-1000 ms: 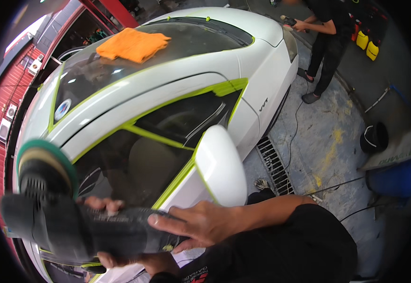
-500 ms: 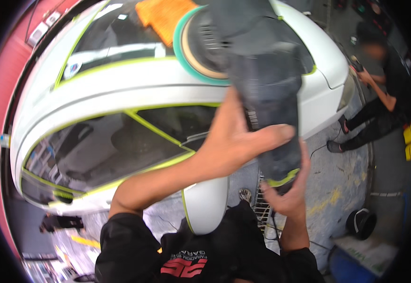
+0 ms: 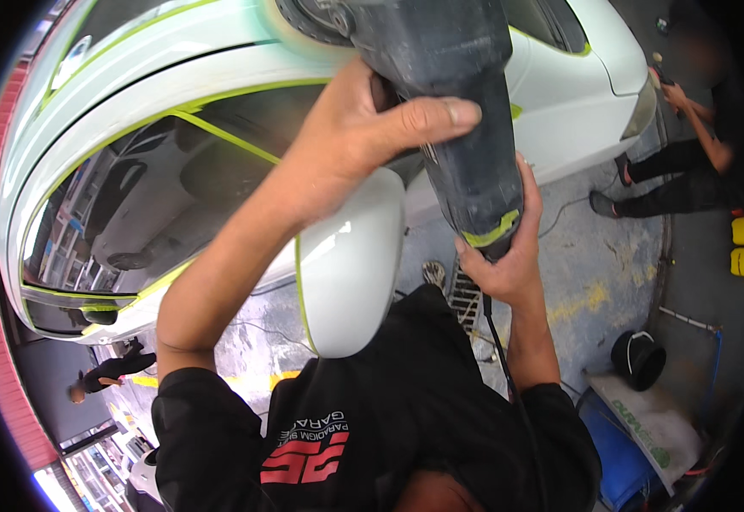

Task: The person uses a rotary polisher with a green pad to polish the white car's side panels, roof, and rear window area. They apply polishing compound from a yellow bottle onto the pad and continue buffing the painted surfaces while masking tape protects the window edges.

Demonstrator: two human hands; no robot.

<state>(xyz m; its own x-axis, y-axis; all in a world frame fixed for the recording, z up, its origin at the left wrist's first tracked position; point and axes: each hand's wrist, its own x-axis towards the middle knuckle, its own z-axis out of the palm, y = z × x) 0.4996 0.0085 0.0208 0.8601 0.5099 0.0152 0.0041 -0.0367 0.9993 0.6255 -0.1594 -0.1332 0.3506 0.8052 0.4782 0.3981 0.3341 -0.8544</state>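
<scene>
A black short-sleeved shirt [image 3: 415, 384] bears a red emblem [image 3: 305, 463] and white lettering [image 3: 321, 431].

Printed lettering shows clearly on a black shirt [image 3: 398, 392] and on a white sack [image 3: 658, 448].
From my end, I see the shirt's print below the left grip [image 3: 363, 141]: small white capitals in two lines, upside down in my view, over a blocky pinkish-red emblem [image 3: 304, 461]. Below and to the right of the right grip [image 3: 508, 269], the sack carries green lettering set at a slant, which I can make out only in part. Just beside the left grip, the dark power tool [image 3: 479, 162] bears tiny pale marks on its side, too small for me to read.
</scene>
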